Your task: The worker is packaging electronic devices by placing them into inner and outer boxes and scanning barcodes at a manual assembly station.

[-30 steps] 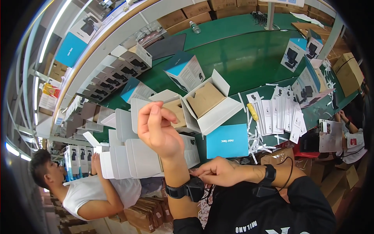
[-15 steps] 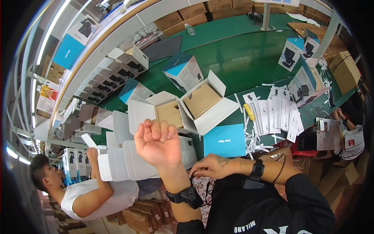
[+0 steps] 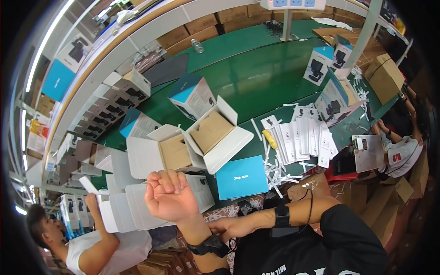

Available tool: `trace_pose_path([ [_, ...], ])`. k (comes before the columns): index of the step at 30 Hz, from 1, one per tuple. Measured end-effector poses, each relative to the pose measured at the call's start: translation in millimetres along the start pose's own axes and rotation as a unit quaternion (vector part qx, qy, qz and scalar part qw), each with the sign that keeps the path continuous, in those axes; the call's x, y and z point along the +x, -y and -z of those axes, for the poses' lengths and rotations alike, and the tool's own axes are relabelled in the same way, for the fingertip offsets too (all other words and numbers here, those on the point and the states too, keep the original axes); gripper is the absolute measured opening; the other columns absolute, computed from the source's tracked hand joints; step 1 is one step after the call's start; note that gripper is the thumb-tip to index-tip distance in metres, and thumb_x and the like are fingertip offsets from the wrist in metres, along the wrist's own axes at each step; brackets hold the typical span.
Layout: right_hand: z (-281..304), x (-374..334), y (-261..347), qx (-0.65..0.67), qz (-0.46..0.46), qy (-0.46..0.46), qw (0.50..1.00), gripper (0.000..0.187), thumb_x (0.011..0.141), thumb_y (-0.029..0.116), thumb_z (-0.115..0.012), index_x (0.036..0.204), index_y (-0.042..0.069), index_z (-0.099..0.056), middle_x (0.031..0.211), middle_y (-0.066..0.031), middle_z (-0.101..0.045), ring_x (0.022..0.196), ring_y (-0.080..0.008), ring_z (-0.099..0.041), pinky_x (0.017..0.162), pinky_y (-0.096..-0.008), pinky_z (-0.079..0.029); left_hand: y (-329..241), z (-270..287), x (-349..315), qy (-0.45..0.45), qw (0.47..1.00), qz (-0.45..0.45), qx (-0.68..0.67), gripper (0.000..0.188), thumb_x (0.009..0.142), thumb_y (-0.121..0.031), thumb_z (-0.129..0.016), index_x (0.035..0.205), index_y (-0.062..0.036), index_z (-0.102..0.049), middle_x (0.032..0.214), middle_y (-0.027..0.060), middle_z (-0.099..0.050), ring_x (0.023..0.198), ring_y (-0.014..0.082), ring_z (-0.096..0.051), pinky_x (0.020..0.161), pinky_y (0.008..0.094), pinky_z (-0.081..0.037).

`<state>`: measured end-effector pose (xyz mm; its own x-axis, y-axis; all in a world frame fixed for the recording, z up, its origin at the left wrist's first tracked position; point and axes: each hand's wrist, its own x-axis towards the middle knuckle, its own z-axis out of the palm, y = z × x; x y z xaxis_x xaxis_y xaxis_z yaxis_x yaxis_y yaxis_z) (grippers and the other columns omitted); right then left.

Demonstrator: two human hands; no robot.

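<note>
My left hand (image 3: 172, 199) is raised palm up, its fingers loosely curled and nothing in the palm. A black wrist strap with a small unit (image 3: 211, 246) sits on my left forearm. Reaching across, my right hand (image 3: 233, 225) is at the left forearm just above that strap; its fingertips are hidden behind the forearm. Another black strap (image 3: 282, 216) circles my right wrist, with a thin cord looping off it. Beyond my left hand stand two open white boxes with brown cardboard inserts, a right one (image 3: 211, 133) and a left one (image 3: 174, 152). A closed blue box (image 3: 242, 177) lies right of them.
White leaflets (image 3: 300, 137), a yellow roll (image 3: 270, 139) and paper strips (image 3: 277, 173) lie on the green table (image 3: 256, 73). Several product boxes stand around. A co-worker in white (image 3: 103, 247) handles open boxes (image 3: 137, 206) at left; another person (image 3: 403, 153) is at right.
The view has shifted, so the table things appear farther left. My left hand's fingers are curled a little more. My right hand has moved in behind the left forearm.
</note>
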<state>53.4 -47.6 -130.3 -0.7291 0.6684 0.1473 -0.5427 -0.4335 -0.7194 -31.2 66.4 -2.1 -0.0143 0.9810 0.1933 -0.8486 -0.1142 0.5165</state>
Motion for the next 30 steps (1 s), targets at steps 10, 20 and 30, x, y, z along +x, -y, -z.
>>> trace_pose_path([
  [10,106,-146,87,-0.381,0.044,-0.355,0.853,0.081,0.091,0.019,-0.076,0.157,0.008,-0.032,0.141,-0.0154,-0.059,0.123,-0.0203,-0.059,0.092,-0.0337,-0.054,66,104,-89,-0.148,0.852,-0.016,0.502,0.019,0.095,-0.011,-0.062,0.11,0.0012,-0.061,0.103,0.0123,-0.068,0.094,0.0223,-0.064,0.09,0.0379,-0.051],
  [20,113,-142,69,-0.6,0.072,-0.284,0.744,0.144,0.062,0.041,-0.095,0.161,-0.001,0.001,0.165,-0.0281,-0.012,0.151,-0.0363,-0.023,0.12,-0.0494,-0.029,89,111,-85,-0.131,0.879,0.311,0.338,0.057,0.097,-0.013,-0.063,0.148,0.0039,-0.046,0.141,0.013,-0.057,0.124,0.0228,-0.056,0.108,0.0367,-0.041],
  [30,93,-212,174,-0.027,0.184,-0.423,0.887,0.113,0.068,0.027,-0.081,0.157,-0.004,-0.019,0.148,-0.0222,-0.044,0.134,-0.0356,-0.047,0.113,-0.0443,-0.039,88,8,-73,0.211,0.809,0.297,0.461,0.095,0.083,-0.032,-0.082,0.156,0.0053,-0.032,0.157,0.0231,-0.038,0.147,0.0328,-0.037,0.117,0.041,-0.033],
])
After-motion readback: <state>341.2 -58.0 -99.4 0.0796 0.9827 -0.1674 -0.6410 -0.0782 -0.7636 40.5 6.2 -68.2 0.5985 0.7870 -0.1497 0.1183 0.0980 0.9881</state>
